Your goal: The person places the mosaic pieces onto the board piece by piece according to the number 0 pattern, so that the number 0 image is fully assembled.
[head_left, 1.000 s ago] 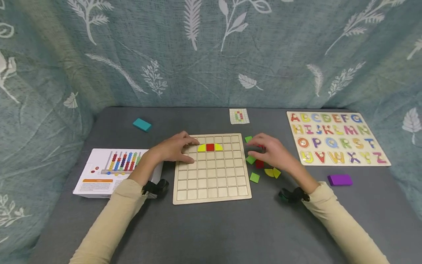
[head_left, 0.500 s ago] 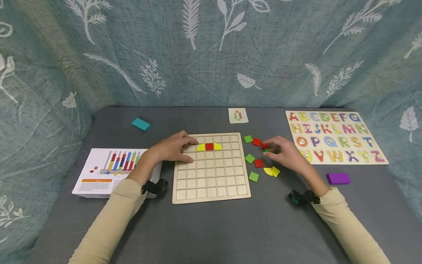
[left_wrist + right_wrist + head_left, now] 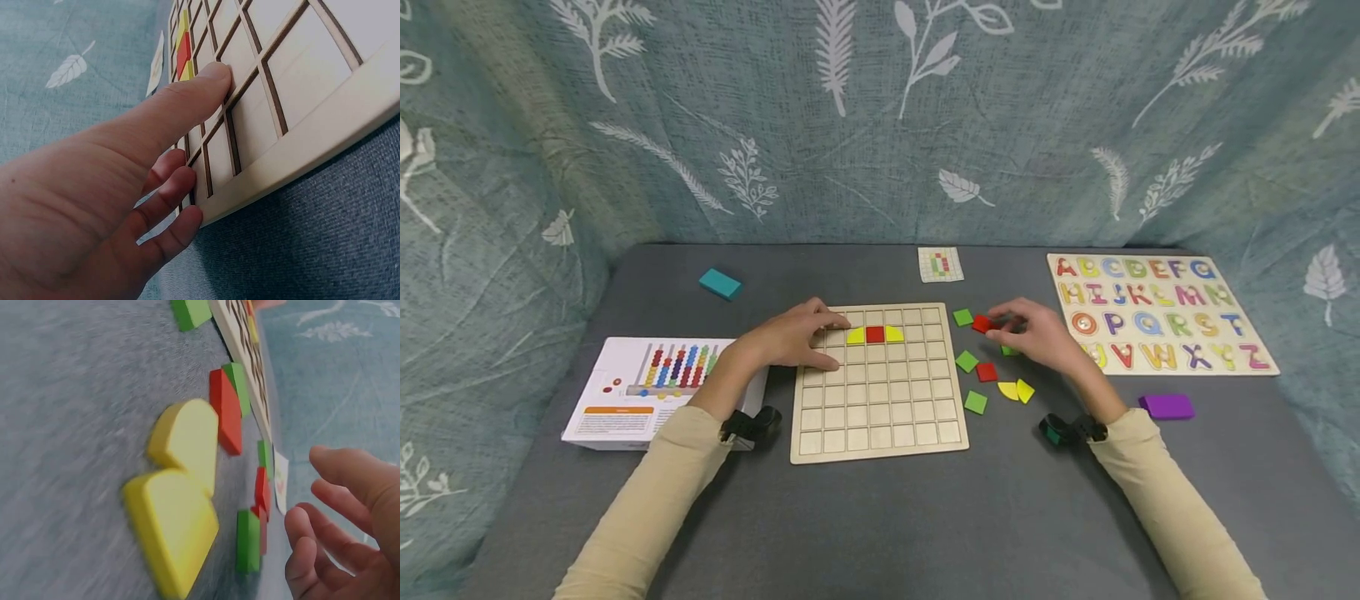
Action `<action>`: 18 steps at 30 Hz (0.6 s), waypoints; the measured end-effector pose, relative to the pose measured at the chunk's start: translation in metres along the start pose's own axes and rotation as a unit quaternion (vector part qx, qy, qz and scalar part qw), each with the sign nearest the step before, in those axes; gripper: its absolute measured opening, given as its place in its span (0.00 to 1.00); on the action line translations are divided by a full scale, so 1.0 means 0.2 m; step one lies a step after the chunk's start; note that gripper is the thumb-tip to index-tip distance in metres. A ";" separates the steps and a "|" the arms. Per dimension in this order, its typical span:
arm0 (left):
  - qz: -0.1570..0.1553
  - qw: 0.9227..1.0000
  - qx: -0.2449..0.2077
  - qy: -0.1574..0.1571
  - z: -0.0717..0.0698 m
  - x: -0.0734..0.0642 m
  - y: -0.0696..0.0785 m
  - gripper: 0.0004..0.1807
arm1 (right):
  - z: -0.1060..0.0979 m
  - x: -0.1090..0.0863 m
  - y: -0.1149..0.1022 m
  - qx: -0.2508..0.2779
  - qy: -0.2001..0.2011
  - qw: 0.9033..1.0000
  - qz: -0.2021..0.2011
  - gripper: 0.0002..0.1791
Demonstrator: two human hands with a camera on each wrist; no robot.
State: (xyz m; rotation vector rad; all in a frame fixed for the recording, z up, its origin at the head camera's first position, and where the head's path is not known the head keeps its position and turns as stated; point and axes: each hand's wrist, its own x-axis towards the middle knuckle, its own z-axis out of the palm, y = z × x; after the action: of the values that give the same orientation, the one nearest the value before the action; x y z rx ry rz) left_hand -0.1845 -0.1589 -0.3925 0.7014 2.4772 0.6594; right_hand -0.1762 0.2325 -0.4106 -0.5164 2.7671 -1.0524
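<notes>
A wooden grid board [image 3: 880, 400] lies mid-table, with a red square tile [image 3: 875, 334] between two yellow quarter-round tiles [image 3: 856, 335] in an upper row. My left hand [image 3: 786, 337] rests on the board's upper left part, thumb [image 3: 215, 75] on the cells and the other fingers near the edge. Right of the board, my right hand [image 3: 1033, 333] hovers over loose tiles, fingers loosely bent with nothing between them. Its fingertips overlap a red tile [image 3: 982, 323] in the head view. Near its palm lies a green tile [image 3: 248, 540]; another red one is partly hidden behind it.
Several green tiles [image 3: 966, 361], a red tile [image 3: 987, 372] and two yellow tiles [image 3: 1008, 390] lie nearby. A pattern card [image 3: 940, 264] is behind the board. Around are an alphabet puzzle [image 3: 1138, 332], a purple block [image 3: 1167, 407], a teal block [image 3: 720, 283] and a box [image 3: 617, 400].
My right hand moved right, away from the board's edge over the farther tiles, then back slightly left towards the red tile. The left hand stays in place on the board.
</notes>
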 end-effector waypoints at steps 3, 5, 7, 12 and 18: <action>0.000 1.000 0.003 0.000 0.00 0.00 0.00 0.34 | 0.01 0.03 -0.02 -0.002 -0.009 1.000 0.001 0.19; 0.001 1.000 0.001 0.000 0.01 0.00 -0.01 0.34 | 0.01 0.05 -0.02 -0.005 -0.017 1.000 0.004 0.19; 0.001 1.000 -0.001 0.000 0.01 0.00 -0.01 0.34 | 0.02 0.07 -0.02 -0.011 -0.023 1.000 0.002 0.19; 0.006 1.000 -0.005 0.004 0.02 0.00 -0.02 0.34 | 0.01 0.12 -0.02 -0.039 -0.033 0.999 -0.010 0.19; 0.004 1.000 -0.009 0.005 0.02 0.00 -0.02 0.34 | 0.02 0.15 -0.01 -0.059 -0.039 0.997 -0.008 0.16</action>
State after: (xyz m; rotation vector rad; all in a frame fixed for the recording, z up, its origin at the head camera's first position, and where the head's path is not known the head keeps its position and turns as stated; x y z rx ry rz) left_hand -0.1839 -0.1602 -0.3975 0.7044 2.4756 0.6894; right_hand -0.2024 0.2192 -0.4124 -0.5820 2.7716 -0.8566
